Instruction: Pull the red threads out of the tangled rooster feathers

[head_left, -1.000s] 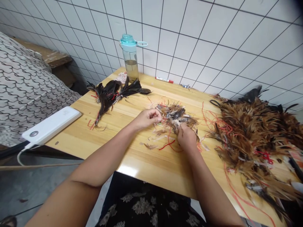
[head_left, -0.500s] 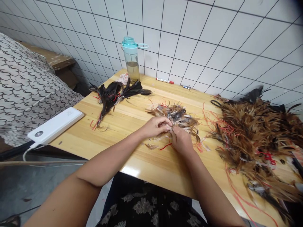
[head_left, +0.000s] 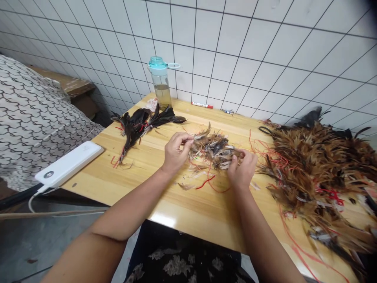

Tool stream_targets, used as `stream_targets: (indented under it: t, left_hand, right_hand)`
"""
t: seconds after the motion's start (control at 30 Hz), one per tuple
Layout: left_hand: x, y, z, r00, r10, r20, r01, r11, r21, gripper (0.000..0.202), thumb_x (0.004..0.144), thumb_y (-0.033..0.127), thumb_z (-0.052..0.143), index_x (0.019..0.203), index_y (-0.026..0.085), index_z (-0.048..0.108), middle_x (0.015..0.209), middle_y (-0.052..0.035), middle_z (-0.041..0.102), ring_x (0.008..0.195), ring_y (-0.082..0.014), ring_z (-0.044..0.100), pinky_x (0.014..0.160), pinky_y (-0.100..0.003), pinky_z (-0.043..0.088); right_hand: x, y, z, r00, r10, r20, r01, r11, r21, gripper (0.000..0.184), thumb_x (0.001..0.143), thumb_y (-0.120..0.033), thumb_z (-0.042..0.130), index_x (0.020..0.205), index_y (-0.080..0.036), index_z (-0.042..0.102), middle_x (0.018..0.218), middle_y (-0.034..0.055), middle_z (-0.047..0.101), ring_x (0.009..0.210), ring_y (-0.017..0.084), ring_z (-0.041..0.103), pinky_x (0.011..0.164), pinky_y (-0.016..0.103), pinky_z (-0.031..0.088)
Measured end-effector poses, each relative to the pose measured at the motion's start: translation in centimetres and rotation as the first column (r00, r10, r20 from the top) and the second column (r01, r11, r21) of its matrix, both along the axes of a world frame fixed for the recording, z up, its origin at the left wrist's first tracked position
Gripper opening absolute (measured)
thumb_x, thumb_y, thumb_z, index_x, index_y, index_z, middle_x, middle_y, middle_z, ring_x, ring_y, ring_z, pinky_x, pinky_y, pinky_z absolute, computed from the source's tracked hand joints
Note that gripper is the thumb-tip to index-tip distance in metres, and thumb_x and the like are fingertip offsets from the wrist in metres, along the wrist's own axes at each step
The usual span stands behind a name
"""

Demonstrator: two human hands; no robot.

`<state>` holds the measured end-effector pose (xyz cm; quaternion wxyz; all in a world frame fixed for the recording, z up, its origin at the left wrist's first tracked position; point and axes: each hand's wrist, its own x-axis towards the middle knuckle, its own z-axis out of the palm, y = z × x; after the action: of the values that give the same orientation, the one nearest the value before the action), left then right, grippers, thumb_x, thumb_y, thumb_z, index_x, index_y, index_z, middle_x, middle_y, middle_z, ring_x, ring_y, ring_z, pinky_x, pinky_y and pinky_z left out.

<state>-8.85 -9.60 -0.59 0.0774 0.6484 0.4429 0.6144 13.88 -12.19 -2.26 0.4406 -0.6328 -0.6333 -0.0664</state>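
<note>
A small bunch of brown and grey feathers [head_left: 213, 147] is stretched between my two hands just above the wooden table [head_left: 182, 204]. My left hand [head_left: 174, 151] pinches its left end, fingers curled. My right hand [head_left: 243, 168] grips its right end, fingers closed around the feathers. Red thread [head_left: 209, 181] and loose feather scraps lie on the table under the bunch.
A large heap of brown feathers with red threads [head_left: 318, 173] fills the table's right side. A bundle of black feathers [head_left: 140, 121] lies at the left, a water bottle [head_left: 160, 82] and a red-capped marker [head_left: 202, 105] by the tiled wall. A white power bank [head_left: 69, 164] sits at the left edge.
My hands were together over the feathers half a second ago. They have moved apart and lifted slightly, spreading the bunch between them.
</note>
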Motion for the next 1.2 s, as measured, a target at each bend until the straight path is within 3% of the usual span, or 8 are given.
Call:
stream_targets:
  t: [0.07,0.2,0.3,0.5,0.67,0.83,1.03,1.2]
  left_hand:
    - [0.7,-0.3,-0.3,0.99,-0.011,-0.141,0.013,1.0,0.013,0.01,0.089,0.019,0.055,0.095,0.017,0.064,0.092,-0.0055,0.067,0.091,-0.0148,0.061,0.082,-0.028,0.05]
    - [2.0,-0.7,-1.5,0.849,-0.303,-0.432,0.254,0.952,-0.169,0.02,0.086,0.021,0.059,0.104,0.018,0.065,0.107,-0.0093,0.065,0.102,-0.019,0.06,0.09,-0.034,0.049]
    - [2.1,-0.6,-1.5,0.847,-0.331,-0.415,0.271,0.942,-0.199,0.019,0.085,0.024,0.061,0.102,0.018,0.067,0.108,-0.0095,0.065,0.106,-0.0203,0.058,0.094,-0.036,0.048]
    - [0.5,0.4,2.1,0.927,-0.128,-0.351,0.061,0.979,-0.194,0.014,0.085,0.017,0.053,0.091,0.016,0.066,0.094,-0.0068,0.065,0.094,-0.0181,0.059,0.088,-0.033,0.047]
    - [1.4,0.6,4.6,0.785,-0.313,-0.534,0.147,0.932,-0.331,0.01,0.083,0.014,0.055,0.081,0.017,0.064,0.083,-0.0042,0.064,0.085,-0.0175,0.058,0.079,-0.031,0.045]
    - [3.7,-0.4,2.2,0.617,-0.507,-0.602,0.26,0.853,-0.452,0.008,0.084,0.018,0.058,0.084,0.018,0.066,0.087,-0.0046,0.064,0.09,-0.0189,0.058,0.082,-0.03,0.044]
    - [4.6,-1.2,-1.7,0.586,-0.462,-0.666,0.224,0.882,-0.415,0.014,0.089,0.023,0.052,0.088,0.017,0.064,0.09,-0.0076,0.062,0.091,-0.021,0.056,0.084,-0.034,0.044]
    - [4.1,-0.6,-1.4,0.771,-0.447,-0.453,0.266,0.873,-0.408,0.014,0.088,0.019,0.049,0.081,0.017,0.062,0.085,-0.0058,0.062,0.084,-0.0175,0.055,0.08,-0.031,0.043]
  right_hand:
    - [-0.3,-0.1,-0.1,1.0,-0.025,0.011,0.025,1.0,0.003,0.027,0.085,-0.022,0.048,0.11,-0.013,0.056,0.101,0.0157,0.056,0.099,0.029,0.048,0.089,0.045,0.041]
    - [-1.2,-0.5,-0.5,0.995,-0.086,0.045,0.088,0.995,-0.052,0.029,0.085,-0.026,0.049,0.11,-0.015,0.058,0.104,0.0158,0.055,0.101,0.031,0.047,0.088,0.048,0.037]
    - [-1.4,-0.5,-0.6,0.991,-0.128,0.048,0.132,0.986,-0.099,0.03,0.084,-0.027,0.05,0.11,-0.016,0.06,0.105,0.016,0.054,0.102,0.033,0.046,0.086,0.049,0.033]
    - [-1.2,-0.2,-0.9,0.985,-0.167,0.039,0.171,0.975,-0.141,0.03,0.084,-0.026,0.05,0.11,-0.016,0.061,0.101,0.0159,0.053,0.1,0.034,0.046,0.085,0.051,0.032]
    - [-1.0,0.2,-1.5,1.0,0.018,0.01,-0.016,0.988,-0.155,0.025,0.086,-0.022,0.045,0.106,-0.016,0.059,0.096,0.0132,0.054,0.094,0.029,0.05,0.085,0.045,0.039]
    - [-0.5,0.4,-1.8,0.995,0.089,-0.036,-0.094,0.985,-0.143,0.02,0.089,-0.021,0.042,0.1,-0.018,0.058,0.095,0.0098,0.056,0.083,0.023,0.053,0.078,0.036,0.044]
    - [-0.5,0.2,-1.5,0.993,0.116,-0.022,-0.117,0.989,-0.088,0.017,0.09,-0.021,0.041,0.095,-0.019,0.058,0.091,0.0079,0.056,0.08,0.02,0.054,0.074,0.032,0.045]
    - [-1.0,-0.3,-0.7,0.987,0.155,-0.029,-0.157,0.982,-0.103,0.018,0.091,-0.023,0.041,0.094,-0.019,0.058,0.087,0.0069,0.055,0.076,0.019,0.053,0.074,0.032,0.045]
